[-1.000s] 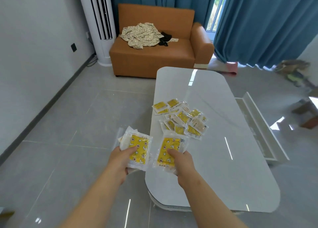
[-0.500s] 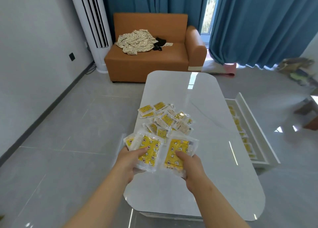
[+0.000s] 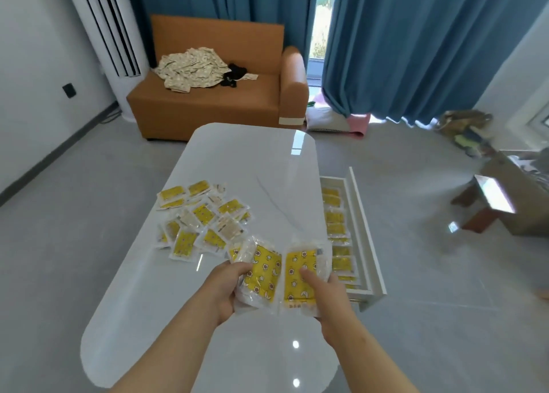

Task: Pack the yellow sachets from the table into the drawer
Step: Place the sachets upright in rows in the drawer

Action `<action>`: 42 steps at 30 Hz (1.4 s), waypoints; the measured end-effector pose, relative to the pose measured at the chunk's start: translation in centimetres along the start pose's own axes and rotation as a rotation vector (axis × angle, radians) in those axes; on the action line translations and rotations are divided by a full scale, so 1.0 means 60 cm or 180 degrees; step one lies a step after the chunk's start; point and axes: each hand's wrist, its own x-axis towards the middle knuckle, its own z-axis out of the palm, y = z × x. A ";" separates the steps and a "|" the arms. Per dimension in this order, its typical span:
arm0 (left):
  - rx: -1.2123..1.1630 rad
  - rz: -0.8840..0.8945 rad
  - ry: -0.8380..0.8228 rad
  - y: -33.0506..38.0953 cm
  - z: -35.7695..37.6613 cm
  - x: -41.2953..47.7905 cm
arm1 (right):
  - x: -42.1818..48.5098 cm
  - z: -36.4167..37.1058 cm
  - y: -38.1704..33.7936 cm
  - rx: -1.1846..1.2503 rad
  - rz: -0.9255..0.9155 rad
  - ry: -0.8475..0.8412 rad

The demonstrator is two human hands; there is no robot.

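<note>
Both hands have travelled to the right across the tabletop (image 3: 252, 161) since a moment ago, and the open drawer (image 3: 366, 232) at its right edge now shows far more of its inside. The left hand (image 3: 224, 287) grips a thick stack of sachets (image 3: 263, 269), thumb on top and the other fingers curled underneath. The right hand (image 3: 331, 299) holds a second bundle (image 3: 298, 262) the same way, its thumb lying flat on the yellow face. The two bundles touch edge to edge, in the air above the near right part of the tabletop, just beside the drawer. A loose pile (image 3: 202, 223) of the same sachets lies overlapping on the left half of the tabletop, and a row of packed sachets (image 3: 337, 229) already lines the drawer. Each sachet is a flat rectangular pouch, yellow with small white star-and-moon figures, framed by a clear sealed border; some in the pile lie pale side up. They look light, thin and floppy, and the glossy film is likely slippery, so a stack could fan out or slide apart if held loosely. Pinching across the middle of the stack, thumb over fingers, seems safer than holding the sealed border, which would let the lower pouches slip out.
</note>
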 end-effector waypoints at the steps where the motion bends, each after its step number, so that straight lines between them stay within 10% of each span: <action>1: 0.0029 0.0049 0.0025 0.000 0.019 0.011 | 0.009 -0.020 -0.009 0.0083 -0.0020 0.0103; 13: 0.0089 -0.0274 -0.0168 -0.013 0.353 0.166 | 0.224 -0.281 -0.128 0.0364 0.0616 -0.0284; 20: -0.1117 -0.0675 0.0146 -0.034 0.550 0.255 | 0.394 -0.449 -0.224 -0.0251 0.0633 -0.0331; 42: -0.0745 -0.1198 0.2476 -0.110 0.562 0.591 | 0.880 -0.348 -0.241 -0.3028 0.0870 -0.1825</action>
